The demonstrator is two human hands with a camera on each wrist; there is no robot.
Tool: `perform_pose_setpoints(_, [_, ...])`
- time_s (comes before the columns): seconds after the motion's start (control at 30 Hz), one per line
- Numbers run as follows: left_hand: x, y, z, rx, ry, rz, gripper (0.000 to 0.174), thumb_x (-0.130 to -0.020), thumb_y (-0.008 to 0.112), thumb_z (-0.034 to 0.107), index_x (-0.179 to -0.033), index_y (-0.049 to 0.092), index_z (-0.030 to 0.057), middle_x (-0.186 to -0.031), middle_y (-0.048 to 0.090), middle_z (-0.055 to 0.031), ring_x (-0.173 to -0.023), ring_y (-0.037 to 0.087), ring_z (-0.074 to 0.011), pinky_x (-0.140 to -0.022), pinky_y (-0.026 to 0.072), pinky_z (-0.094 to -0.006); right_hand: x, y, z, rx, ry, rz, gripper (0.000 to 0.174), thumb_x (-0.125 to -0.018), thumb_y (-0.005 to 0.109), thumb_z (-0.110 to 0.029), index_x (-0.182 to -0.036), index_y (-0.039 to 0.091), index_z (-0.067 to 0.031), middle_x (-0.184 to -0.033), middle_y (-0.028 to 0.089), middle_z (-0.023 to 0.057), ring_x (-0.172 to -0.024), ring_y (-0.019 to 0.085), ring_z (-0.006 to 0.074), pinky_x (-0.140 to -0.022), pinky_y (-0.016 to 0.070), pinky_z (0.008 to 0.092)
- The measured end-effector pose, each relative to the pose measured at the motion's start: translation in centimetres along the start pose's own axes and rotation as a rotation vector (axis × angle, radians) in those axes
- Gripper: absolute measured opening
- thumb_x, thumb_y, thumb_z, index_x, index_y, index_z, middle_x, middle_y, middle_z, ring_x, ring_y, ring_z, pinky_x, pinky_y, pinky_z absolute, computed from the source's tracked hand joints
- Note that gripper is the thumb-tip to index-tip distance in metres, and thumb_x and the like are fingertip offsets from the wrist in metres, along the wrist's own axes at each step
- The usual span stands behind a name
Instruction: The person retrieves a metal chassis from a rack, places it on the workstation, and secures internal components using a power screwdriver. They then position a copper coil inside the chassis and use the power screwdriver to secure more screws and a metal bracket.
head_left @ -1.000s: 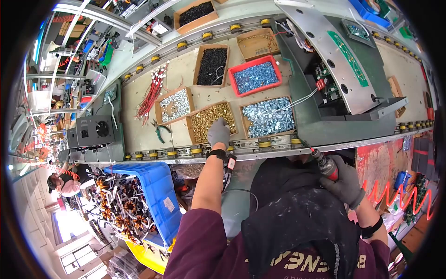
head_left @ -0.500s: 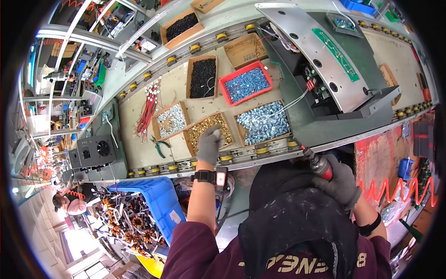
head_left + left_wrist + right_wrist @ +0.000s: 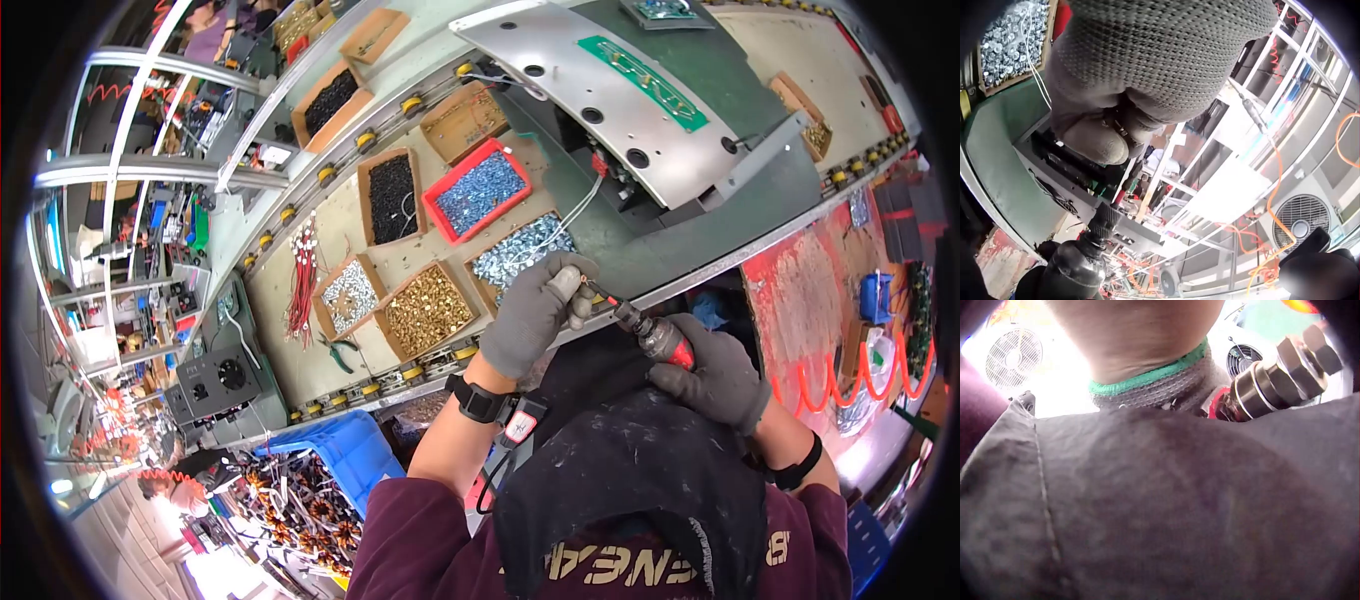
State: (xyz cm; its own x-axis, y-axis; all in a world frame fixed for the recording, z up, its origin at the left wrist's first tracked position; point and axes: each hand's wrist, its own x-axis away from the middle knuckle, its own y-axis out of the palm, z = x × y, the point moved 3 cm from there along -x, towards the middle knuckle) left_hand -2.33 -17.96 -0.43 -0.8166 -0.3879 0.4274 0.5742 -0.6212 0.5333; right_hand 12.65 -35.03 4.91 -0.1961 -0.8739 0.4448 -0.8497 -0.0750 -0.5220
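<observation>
My gloved left hand point(image 3: 530, 318) is raised in front of the parts boxes, thumb and fingers pinched together at the tip of a power screwdriver point(image 3: 657, 342). Between those fingers, in the left wrist view, shows a small brass-coloured screw point(image 3: 1124, 132), mostly hidden by the glove. My gloved right hand point(image 3: 715, 372) grips the screwdriver by its body, bit pointing up and left toward the left fingertips. In the right wrist view, dark cloth covers most of the picture; the metal end fitting point(image 3: 1272, 381) of the screwdriver shows beside the glove's green-edged cuff point(image 3: 1147, 378).
Brass-coloured screws point(image 3: 425, 310) fill a cardboard box left of the left hand. Silvery screws point(image 3: 525, 250) lie behind it, near a red tray point(image 3: 436, 222). A large metal housing point(image 3: 615, 90) stands on the line at right. Pliers point(image 3: 340, 353) and red wires point(image 3: 302, 280) lie left.
The left hand has left the box of brass-coloured screws and moved right to the screwdriver's tip. The head view has shifted and turned. The right hand still holds the screwdriver.
</observation>
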Motion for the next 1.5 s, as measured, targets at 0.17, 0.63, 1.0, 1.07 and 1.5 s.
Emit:
perform_pose_setpoints(0.17, [-1.1, 1.6, -0.2, -0.286, -0.005, 0.067, 0.022, -0.098, 0.044, 0.018, -0.104, 0.058, 0.0018, -0.075, 0.053, -0.0009, -0.064, 0.048, -0.0076, -0.059, 0.0419, -0.0215, 1.1, -1.0, 0.9, 0.007, 0.056, 0.012, 0.058, -0.079, 0.068, -0.044, -0.119, 0.048, -0.0071, -0.08, 0.064, 0.022, -0.078, 0.062, 0.0425, -0.069, 0.0476, 0.0473])
perform_pose_setpoints(0.63, [-1.8, 6.3, 1.0, -0.285, -0.018, 0.004, 0.026, -0.094, 0.052, 0.021, -0.111, 0.057, 0.0016, -0.074, 0.055, -0.0027, -0.06, 0.049, -0.0068, -0.054, 0.0403, -0.0198, 2.9, -3.1, 3.3, -0.539, 0.065, -0.099, 0.042, -0.08, 0.068, -0.029, -0.11, 0.056, -0.0021, -0.091, 0.06, 0.0076, -0.081, 0.056, 0.0156, -0.074, 0.0462, 0.0315])
perform_pose_setpoints(1.0, [-5.0, 2.1, 3.3, -0.436, -0.029, 0.237, 0.03, -0.097, 0.049, 0.028, -0.106, 0.057, 0.0007, -0.079, 0.054, -0.0001, -0.068, 0.05, -0.0071, -0.059, 0.0419, -0.021, -2.0, -23.2, 3.7, -0.487, -0.13, 0.406, 0.049, -0.086, 0.06, -0.04, -0.109, 0.051, 0.0015, -0.069, 0.057, 0.0051, -0.047, 0.049, 0.0081, -0.042, 0.0385, 0.0213])
perform_pose_setpoints(1.07, [-6.7, 2.7, 3.6, -0.457, -0.031, 0.295, 0.036, -0.096, 0.05, 0.036, -0.102, 0.058, 0.0015, -0.077, 0.053, 0.0011, -0.065, 0.047, -0.0061, -0.058, 0.0407, -0.0219, -7.4, -25.9, 5.4, -0.473, -0.07, 0.391, 0.051, -0.086, 0.061, -0.041, -0.113, 0.05, -0.0003, -0.078, 0.062, 0.0077, -0.045, 0.05, 0.0086, -0.04, 0.0398, 0.0222])
perform_pose_setpoints(1.5, [-10.8, 3.9, 4.3, -0.808, -0.002, 0.473, 0.046, -0.086, 0.063, 0.045, -0.091, 0.065, -0.0007, -0.072, 0.063, -0.0123, -0.067, 0.06, -0.0192, -0.064, 0.0471, -0.0329, -27.6, -20.4, 8.7, -0.503, 0.233, -0.098, 0.04, -0.088, 0.056, -0.047, -0.1, 0.056, -0.0093, -0.057, 0.052, 0.001, -0.041, 0.051, 0.0112, -0.037, 0.042, 0.0251])
